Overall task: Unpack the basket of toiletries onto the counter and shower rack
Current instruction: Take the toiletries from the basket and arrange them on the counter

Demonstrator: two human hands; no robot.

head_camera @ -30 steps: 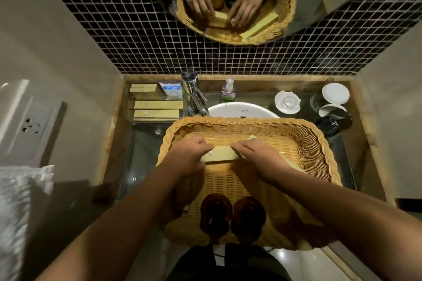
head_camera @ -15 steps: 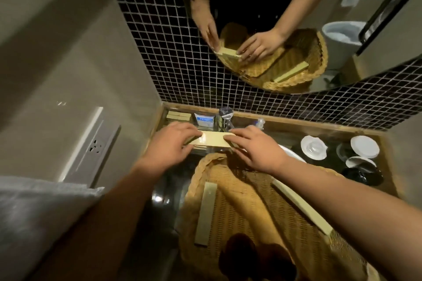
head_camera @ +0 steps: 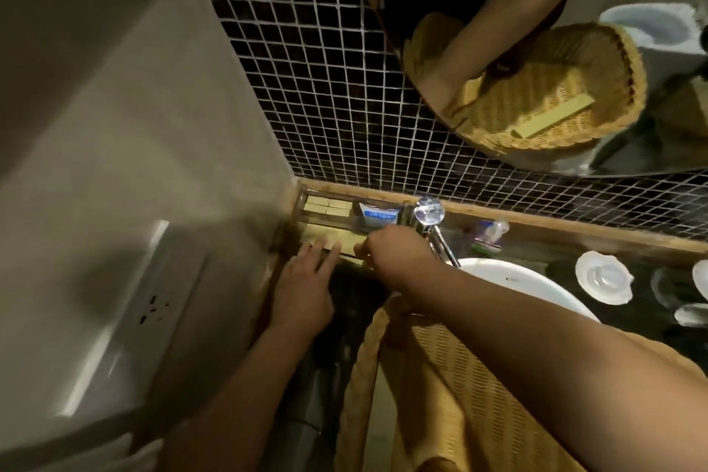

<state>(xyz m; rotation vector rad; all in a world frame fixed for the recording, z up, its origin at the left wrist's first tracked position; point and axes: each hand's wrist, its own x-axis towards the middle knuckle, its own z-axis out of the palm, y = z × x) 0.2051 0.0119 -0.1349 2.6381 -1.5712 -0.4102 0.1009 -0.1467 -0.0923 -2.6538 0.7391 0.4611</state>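
Note:
A flat yellow box (head_camera: 343, 240) lies in the clear tray (head_camera: 302, 199) at the counter's back left corner. My left hand (head_camera: 304, 285) rests with its fingers stretched flat and apart on the box's near edge. My right hand (head_camera: 394, 253) pinches the box's right end, fingers curled. The woven basket (head_camera: 452, 387) sits low in view over the sink (head_camera: 517, 282), mostly hidden under my right forearm. The mirror reflection (head_camera: 551, 115) shows one long yellow box lying in the basket.
Behind the box, the tray holds small yellow boxes (head_camera: 327, 205) and a blue-white packet (head_camera: 377, 218). A chrome faucet (head_camera: 431, 213) stands right beside my right hand, with a small bottle (head_camera: 492, 234) behind it. White cup lids (head_camera: 603, 280) sit at right. A wall socket (head_camera: 153, 308) is at left.
Both hands carried the yellow box out of the basket, back and left, and lowered it onto the tray. My left fingers have flattened out. The view has swung left toward the wall.

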